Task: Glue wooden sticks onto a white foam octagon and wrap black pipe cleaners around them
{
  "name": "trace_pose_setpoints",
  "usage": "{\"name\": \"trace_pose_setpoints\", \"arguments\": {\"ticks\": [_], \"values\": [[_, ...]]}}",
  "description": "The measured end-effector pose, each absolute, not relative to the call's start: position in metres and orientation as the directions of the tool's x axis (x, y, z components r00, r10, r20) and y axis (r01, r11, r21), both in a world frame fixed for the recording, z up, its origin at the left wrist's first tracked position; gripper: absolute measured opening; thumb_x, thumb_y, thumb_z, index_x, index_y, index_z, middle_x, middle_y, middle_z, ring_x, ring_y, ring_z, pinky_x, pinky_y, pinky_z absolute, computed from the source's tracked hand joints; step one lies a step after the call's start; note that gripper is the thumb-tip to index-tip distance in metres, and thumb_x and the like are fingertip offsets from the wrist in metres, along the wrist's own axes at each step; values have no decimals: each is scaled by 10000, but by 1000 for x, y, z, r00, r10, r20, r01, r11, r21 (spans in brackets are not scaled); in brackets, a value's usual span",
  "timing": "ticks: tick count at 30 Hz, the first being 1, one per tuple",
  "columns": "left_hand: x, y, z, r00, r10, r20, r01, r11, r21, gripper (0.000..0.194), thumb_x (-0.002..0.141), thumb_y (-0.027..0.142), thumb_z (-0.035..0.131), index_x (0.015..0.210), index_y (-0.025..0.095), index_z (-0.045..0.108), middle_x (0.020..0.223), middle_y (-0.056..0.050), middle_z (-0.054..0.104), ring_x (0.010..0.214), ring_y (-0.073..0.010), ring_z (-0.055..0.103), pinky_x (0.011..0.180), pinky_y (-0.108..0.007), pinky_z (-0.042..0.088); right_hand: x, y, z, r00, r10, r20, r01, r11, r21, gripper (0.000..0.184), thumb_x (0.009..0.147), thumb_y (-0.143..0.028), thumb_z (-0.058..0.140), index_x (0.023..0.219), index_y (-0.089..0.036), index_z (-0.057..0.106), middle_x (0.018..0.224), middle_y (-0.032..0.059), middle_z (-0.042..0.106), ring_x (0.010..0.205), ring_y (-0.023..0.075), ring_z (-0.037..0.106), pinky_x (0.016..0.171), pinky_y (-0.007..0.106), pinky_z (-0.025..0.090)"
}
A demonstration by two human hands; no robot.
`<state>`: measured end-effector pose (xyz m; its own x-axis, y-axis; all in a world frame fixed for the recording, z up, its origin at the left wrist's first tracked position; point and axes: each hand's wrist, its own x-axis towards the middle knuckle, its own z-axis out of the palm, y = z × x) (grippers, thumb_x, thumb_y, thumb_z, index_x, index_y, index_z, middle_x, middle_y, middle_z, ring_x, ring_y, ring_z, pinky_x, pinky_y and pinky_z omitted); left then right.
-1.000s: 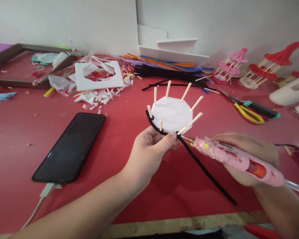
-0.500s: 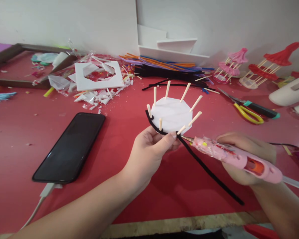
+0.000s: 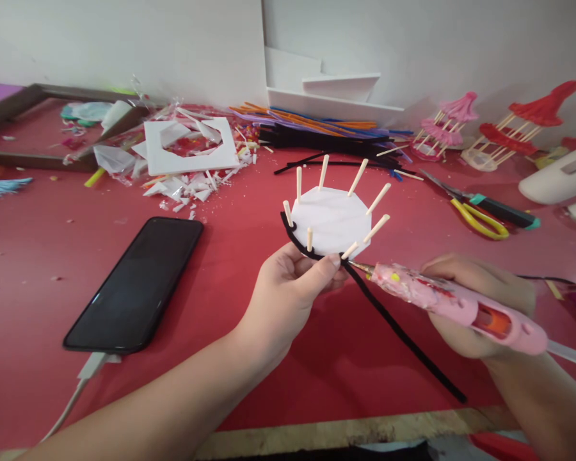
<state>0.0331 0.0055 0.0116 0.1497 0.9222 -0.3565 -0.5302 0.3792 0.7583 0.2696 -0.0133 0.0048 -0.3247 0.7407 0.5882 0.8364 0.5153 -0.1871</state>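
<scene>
Black strip [image 3: 411,344] along edge of white octagon [image 3: 331,221]

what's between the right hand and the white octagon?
Head view: the pink glue gun, held in the right hand, its nozzle by the black strip at the octagon's near edge.

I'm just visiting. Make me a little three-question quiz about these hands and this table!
1. True or false: the screen of the phone glows brightly.
2. What does the right hand hold? a) scissors b) pink glue gun c) paintbrush
3. Fill in: the left hand grips a white board partly edged with a ____ strip.

Key: 1. False, it is dark. 2. b. 3. Black.
</scene>
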Motion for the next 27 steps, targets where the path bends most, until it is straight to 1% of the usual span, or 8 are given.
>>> {"name": "trace_pose_setpoints", "arguments": {"ticks": [5, 8, 14, 17, 18, 21, 25, 27], "values": [[33, 6, 10, 159, 924, -349, -527, 378, 761, 184, 730, 195, 820, 870, 140, 713, 723, 4, 725, 614, -79, 644, 656, -202, 552, 269, -14, 6, -316, 737, 598, 837, 513, -189, 64, 749, -244, 557, 806, -262, 581, 699, 28, 662, 634, 225, 649, 575, 357, 473], [32, 6, 10, 156, 922, -355, -524, 382, 761, 194, 717, 195, 828, 866, 140, 715, 741, -7, 735, 614, -86, 650, 657, -210, 556, 268, -14, 7, -305, 750, 587, 845, 498, -195, 54, 757, -250, 549, 804, -268, 568, 696, 26, 665, 623, 228, 647, 560, 363, 466], [33, 5, 11, 136, 921, -366, -512, 381, 770, 200, 707, 209, 834, 856, 146, 717, 739, -6, 737, 615, -92, 653, 671, -224, 558, 268, -13, 7, -330, 723, 607, 827, 532, -183, 46, 761, -243, 552, 800, -259, 569, 668, 14, 652, 579, 197, 623, 543, 342, 451], [32, 6, 10, 123, 922, -367, -501, 377, 779, 220, 697, 223, 841, 861, 143, 718, 746, -18, 740, 610, -105, 653, 672, -246, 558, 265, -13, 7, -295, 736, 609, 856, 487, -174, 16, 782, -268, 558, 769, -265, 567, 622, 3, 631, 552, 195, 603, 533, 342, 436], [32, 6, 10, 126, 923, -364, -502, 376, 779, 225, 695, 223, 842, 865, 142, 718, 752, -20, 740, 607, -105, 651, 669, -248, 557, 264, -14, 7, -268, 742, 615, 870, 461, -176, 44, 792, -282, 559, 751, -267, 560, 602, 1, 619, 545, 198, 595, 531, 345, 431], [32, 6, 10, 138, 923, -360, -516, 377, 769, 227, 697, 212, 841, 872, 142, 715, 763, -19, 741, 610, -99, 648, 665, -239, 551, 264, -15, 8, -227, 738, 636, 894, 417, -165, 103, 806, -307, 563, 712, -270, 542, 569, 1, 595, 531, 202, 572, 517, 349, 407], [32, 5, 10, 165, 926, -339, -542, 373, 754, 194, 727, 186, 821, 877, 140, 707, 738, 3, 727, 605, -75, 637, 637, -197, 538, 268, -16, 12, -269, 778, 567, 901, 412, -138, 66, 797, -281, 578, 739, -270, 549, 597, -3, 602, 556, 199, 579, 545, 343, 420], [32, 5, 11, 165, 929, -332, -549, 366, 751, 181, 740, 174, 811, 879, 134, 702, 732, 8, 721, 601, -66, 631, 627, -183, 534, 269, -16, 13, -286, 775, 563, 898, 422, -124, 69, 775, -267, 593, 724, -269, 545, 591, -4, 590, 545, 194, 567, 539, 336, 416]]}}
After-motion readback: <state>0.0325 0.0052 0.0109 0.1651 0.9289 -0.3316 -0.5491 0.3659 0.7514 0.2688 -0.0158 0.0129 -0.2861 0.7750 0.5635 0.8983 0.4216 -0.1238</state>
